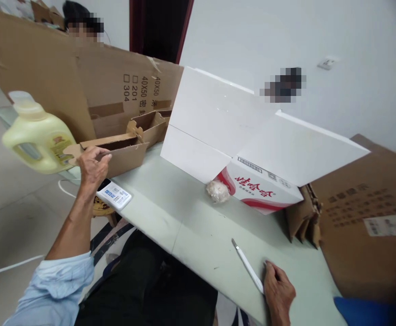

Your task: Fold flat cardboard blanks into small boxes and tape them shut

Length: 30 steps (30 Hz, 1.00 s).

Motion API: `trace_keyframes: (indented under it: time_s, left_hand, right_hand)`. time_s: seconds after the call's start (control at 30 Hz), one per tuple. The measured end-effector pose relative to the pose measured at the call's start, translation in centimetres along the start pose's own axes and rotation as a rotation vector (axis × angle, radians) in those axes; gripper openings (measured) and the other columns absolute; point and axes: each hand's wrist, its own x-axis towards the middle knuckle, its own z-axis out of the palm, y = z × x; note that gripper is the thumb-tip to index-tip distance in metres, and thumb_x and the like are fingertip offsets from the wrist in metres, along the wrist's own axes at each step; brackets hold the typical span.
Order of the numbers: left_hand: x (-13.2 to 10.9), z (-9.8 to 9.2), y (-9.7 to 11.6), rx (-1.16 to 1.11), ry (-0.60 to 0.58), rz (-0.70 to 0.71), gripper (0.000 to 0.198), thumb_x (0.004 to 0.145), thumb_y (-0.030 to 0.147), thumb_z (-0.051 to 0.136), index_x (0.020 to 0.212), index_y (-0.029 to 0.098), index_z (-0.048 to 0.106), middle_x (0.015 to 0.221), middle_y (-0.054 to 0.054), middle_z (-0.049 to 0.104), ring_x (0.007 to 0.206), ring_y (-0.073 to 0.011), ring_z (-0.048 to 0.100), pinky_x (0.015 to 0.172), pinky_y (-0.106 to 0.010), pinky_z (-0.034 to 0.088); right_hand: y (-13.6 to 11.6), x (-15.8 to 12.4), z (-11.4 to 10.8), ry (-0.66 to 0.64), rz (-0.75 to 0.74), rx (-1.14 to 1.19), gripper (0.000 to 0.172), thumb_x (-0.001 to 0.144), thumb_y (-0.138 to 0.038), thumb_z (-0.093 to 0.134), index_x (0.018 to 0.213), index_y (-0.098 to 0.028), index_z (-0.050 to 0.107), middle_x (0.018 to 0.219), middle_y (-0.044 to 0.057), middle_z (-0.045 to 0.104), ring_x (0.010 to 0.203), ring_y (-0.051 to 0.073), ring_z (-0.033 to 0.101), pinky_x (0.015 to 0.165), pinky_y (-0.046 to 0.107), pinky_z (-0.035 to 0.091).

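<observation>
My left hand (92, 166) reaches out over the table's left edge and grips the near corner of a small open brown cardboard box (123, 151). A yellow plastic jug (38, 136) with a handle hangs just left of that box, blurred. My right hand (278, 292) rests on the pale green table (184, 217) near its front edge, fingers curled beside the handle end of a white utility knife (247, 265) lying flat. A white carton with red lettering (255, 185) lies open in the middle, and a crumpled ball of wrapping (218, 191) sits against it.
A white card with blue print (114, 195) lies at the table's left edge. Large brown cardboard sheets (48, 72) stand behind, with another person's head above them. A big brown carton (367, 217) and folded cardboard (302, 217) fill the right side. A wall socket (327, 62) is on the wall.
</observation>
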Motion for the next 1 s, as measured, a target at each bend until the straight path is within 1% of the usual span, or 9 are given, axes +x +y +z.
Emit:
trace_keyframes:
  time_s: [0.1,0.2,0.33,0.5,0.6,0.73,0.87,0.93,1.0]
  left_hand:
    - [-1.2,0.0,1.5,-0.024,-0.087,0.098,0.016,0.085,0.034,0.065,0.084,0.022,0.075,0.095,-0.005,0.075,0.092,-0.0249,0.070,0.077,-0.036,0.055]
    - [-2.1,0.0,3.1,-0.025,-0.155,0.207,0.017,0.087,0.035,0.064,0.081,0.024,0.076,0.093,-0.006,0.076,0.089,-0.0258,0.071,0.083,-0.040,0.056]
    - [-3.6,0.3,5.6,-0.183,-0.267,0.286,0.017,0.089,0.035,0.065,0.081,0.024,0.076,0.088,-0.006,0.074,0.085,-0.0248,0.070,0.082,-0.039,0.058]
    - [-7.6,2.0,9.0,-0.411,-0.484,0.342,0.016,0.094,0.029,0.068,0.085,0.023,0.079,0.087,-0.006,0.075,0.085,-0.0230,0.069,0.080,-0.037,0.056]
    - [-10.6,3.0,10.6,-0.492,-0.565,0.425,0.012,0.097,0.023,0.071,0.089,0.023,0.081,0.089,-0.005,0.076,0.085,-0.0219,0.071,0.083,-0.038,0.054]
    - [-14.3,3.3,12.8,-0.544,-0.635,0.505,0.012,0.101,0.020,0.071,0.094,0.024,0.080,0.090,-0.004,0.076,0.086,-0.0203,0.072,0.085,-0.037,0.052]
    - [-17.2,2.4,15.1,-0.594,-0.730,0.529,0.014,0.104,0.019,0.068,0.094,0.022,0.079,0.089,-0.005,0.074,0.087,-0.0203,0.070,0.082,-0.036,0.053]
    - [-17.8,1.7,15.9,-0.609,-0.784,0.539,0.015,0.105,0.018,0.067,0.096,0.022,0.079,0.090,-0.006,0.075,0.087,-0.0206,0.071,0.082,-0.036,0.054]
    - [-17.4,1.0,16.3,-0.608,-0.850,0.543,0.015,0.105,0.017,0.066,0.102,0.022,0.080,0.094,-0.006,0.079,0.091,-0.0212,0.075,0.084,-0.037,0.056]
  right_hand:
    - [-0.4,-0.1,-0.1,0.003,0.005,0.011,0.053,0.066,-0.068,0.058,0.083,-0.021,0.077,0.104,0.013,0.082,0.112,0.040,0.073,0.107,0.050,0.054]
    - [-0.9,-0.3,-0.2,-0.001,0.005,0.024,0.054,0.065,-0.069,0.058,0.082,-0.021,0.077,0.103,0.014,0.082,0.110,0.040,0.073,0.106,0.051,0.054]
    - [-1.7,-0.8,-0.4,0.013,-0.020,0.042,0.053,0.066,-0.069,0.057,0.079,-0.021,0.075,0.097,0.013,0.082,0.106,0.039,0.073,0.102,0.051,0.055]
    - [-4.0,-1.6,-1.4,0.032,-0.086,0.067,0.057,0.072,-0.072,0.060,0.082,-0.018,0.075,0.092,0.015,0.078,0.095,0.037,0.071,0.093,0.054,0.057]
    - [-6.6,-2.7,-2.1,0.011,-0.166,0.095,0.060,0.081,-0.072,0.061,0.098,-0.016,0.077,0.105,0.017,0.075,0.092,0.034,0.069,0.086,0.052,0.058]
    - [-11.1,-6.4,-1.8,-0.218,-0.336,0.181,0.067,0.085,-0.066,0.073,0.138,-0.024,0.069,0.140,0.013,0.070,0.120,0.032,0.070,0.099,0.047,0.060]
    - [-14.7,-10.4,-0.6,-0.574,-0.497,0.294,0.116,0.078,-0.056,0.092,0.173,-0.031,0.031,0.174,0.013,0.042,0.157,0.038,0.046,0.126,0.059,0.044]
    - [-15.2,-11.5,-0.2,-0.631,-0.493,0.313,0.128,0.076,-0.055,0.095,0.176,-0.031,0.020,0.179,0.014,0.033,0.163,0.039,0.037,0.132,0.062,0.036]
    - [-15.1,-11.9,-0.2,-0.625,-0.459,0.302,0.129,0.077,-0.055,0.094,0.177,-0.031,0.016,0.180,0.015,0.030,0.164,0.040,0.036,0.132,0.063,0.035]
